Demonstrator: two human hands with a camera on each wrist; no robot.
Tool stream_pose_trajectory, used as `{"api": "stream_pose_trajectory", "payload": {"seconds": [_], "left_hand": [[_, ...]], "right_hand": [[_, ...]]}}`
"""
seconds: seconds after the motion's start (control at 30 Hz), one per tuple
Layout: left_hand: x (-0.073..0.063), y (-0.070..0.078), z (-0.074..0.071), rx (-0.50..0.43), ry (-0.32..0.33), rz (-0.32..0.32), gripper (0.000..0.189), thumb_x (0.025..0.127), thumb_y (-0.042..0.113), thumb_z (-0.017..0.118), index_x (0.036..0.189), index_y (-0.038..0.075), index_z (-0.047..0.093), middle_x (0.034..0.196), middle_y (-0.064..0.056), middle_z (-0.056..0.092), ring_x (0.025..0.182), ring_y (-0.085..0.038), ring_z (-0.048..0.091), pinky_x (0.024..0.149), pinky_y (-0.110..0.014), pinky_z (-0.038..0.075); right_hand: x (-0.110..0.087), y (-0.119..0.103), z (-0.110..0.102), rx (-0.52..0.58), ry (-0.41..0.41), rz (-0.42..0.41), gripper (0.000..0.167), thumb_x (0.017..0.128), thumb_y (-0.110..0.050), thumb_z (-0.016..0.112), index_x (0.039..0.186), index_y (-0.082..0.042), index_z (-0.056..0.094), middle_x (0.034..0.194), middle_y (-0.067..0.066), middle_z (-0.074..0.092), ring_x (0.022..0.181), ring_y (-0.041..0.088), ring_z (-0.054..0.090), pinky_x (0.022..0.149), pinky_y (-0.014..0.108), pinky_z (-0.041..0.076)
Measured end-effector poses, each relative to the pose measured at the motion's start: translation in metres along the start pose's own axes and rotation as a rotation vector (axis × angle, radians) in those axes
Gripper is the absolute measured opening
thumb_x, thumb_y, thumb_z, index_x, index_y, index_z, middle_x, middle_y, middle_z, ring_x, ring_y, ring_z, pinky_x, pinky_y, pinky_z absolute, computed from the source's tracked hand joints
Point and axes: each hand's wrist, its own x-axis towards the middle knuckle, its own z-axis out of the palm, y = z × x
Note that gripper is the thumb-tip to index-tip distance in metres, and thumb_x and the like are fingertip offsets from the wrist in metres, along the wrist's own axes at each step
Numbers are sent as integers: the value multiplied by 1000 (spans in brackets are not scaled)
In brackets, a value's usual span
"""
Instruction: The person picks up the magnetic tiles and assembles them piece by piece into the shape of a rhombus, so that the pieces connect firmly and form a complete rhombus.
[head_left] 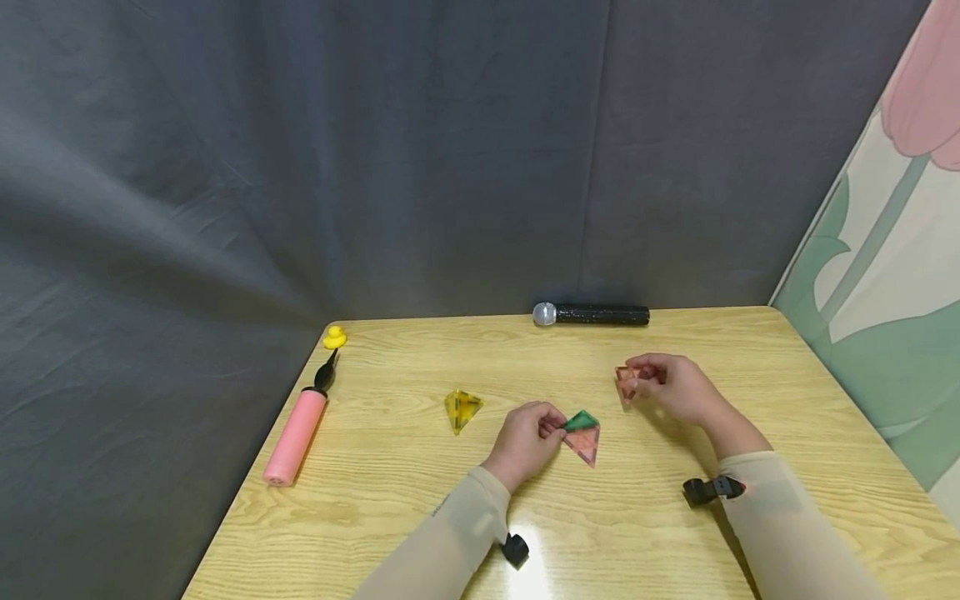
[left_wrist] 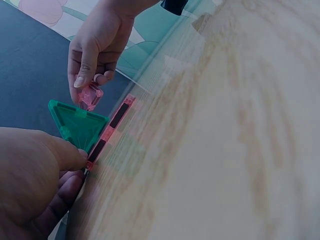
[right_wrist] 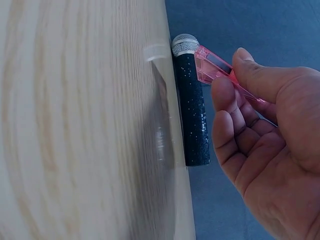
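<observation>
1. As seen from the head view, the left hand (head_left: 525,442) pinches a green triangular magnetic tile (head_left: 581,421) that stands joined along one edge to a pink triangular tile (head_left: 585,444) lying on the wooden surface (head_left: 420,500). The pinch seems meant to steady the pair. The right hand (head_left: 675,385) holds a second pink tile (head_left: 626,382) just above the surface, well apart from the left hand's pair. A yellow tile pyramid (head_left: 462,409) stands left of the hands. A pink hand pump (head_left: 296,433) and a small yellow duck (head_left: 334,337) lie near the left edge, and a black microphone (head_left: 592,314) lies along the far edge.

2. While the left wrist view blurs the surface, it shows the green tile (left_wrist: 80,125) tilted up from the pink tile's edge (left_wrist: 111,132), with the left thumb (left_wrist: 65,152) pressed at their corner. Beyond, the right hand (left_wrist: 97,45) pinches its pink tile (left_wrist: 90,96) by the top, hanging point down.

3. From the right wrist view, thumb and fingers (right_wrist: 225,107) grip the clear pink tile (right_wrist: 215,65) edge-on, leaving its free edges exposed. The microphone (right_wrist: 192,100) lies behind.
</observation>
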Motion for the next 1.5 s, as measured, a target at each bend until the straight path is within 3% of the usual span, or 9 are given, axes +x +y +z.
{"api": "stream_pose_trajectory", "payload": {"seconds": [0.43, 0.9, 1.27, 1.5], "left_hand": [[2, -2, -1, 54, 36, 34, 8, 95, 8, 79, 98, 15, 75, 90, 10, 67, 79, 4, 60, 71, -14, 53], [3, -3, -6, 133, 79, 17, 9, 94, 11, 81, 98, 17, 75, 89, 11, 66, 78, 3, 59, 70, -14, 52], [3, -5, -7, 115, 82, -4, 9, 94, 11, 80, 97, 19, 75, 89, 12, 67, 78, 4, 59, 71, -15, 53], [4, -7, -7, 94, 79, -18, 8, 95, 12, 80, 98, 18, 75, 90, 10, 68, 78, 3, 60, 71, -16, 54]], "right_hand": [[3, -4, 8, 23, -47, -9, 33, 101, -13, 73, 131, 0, 70, 99, 8, 70, 79, 20, 58, 60, 28, 50], [-1, -20, 10, 19, -46, -41, 29, 97, -12, 77, 125, -5, 73, 94, 5, 68, 78, 19, 59, 61, 28, 51], [-4, -34, 13, 5, -76, -77, 26, 94, -5, 78, 121, -4, 75, 90, 3, 67, 76, 20, 60, 62, 28, 51], [-4, -39, 17, 6, -92, -87, 26, 93, -9, 81, 118, -5, 77, 89, 1, 68, 77, 19, 62, 64, 28, 52]]}}
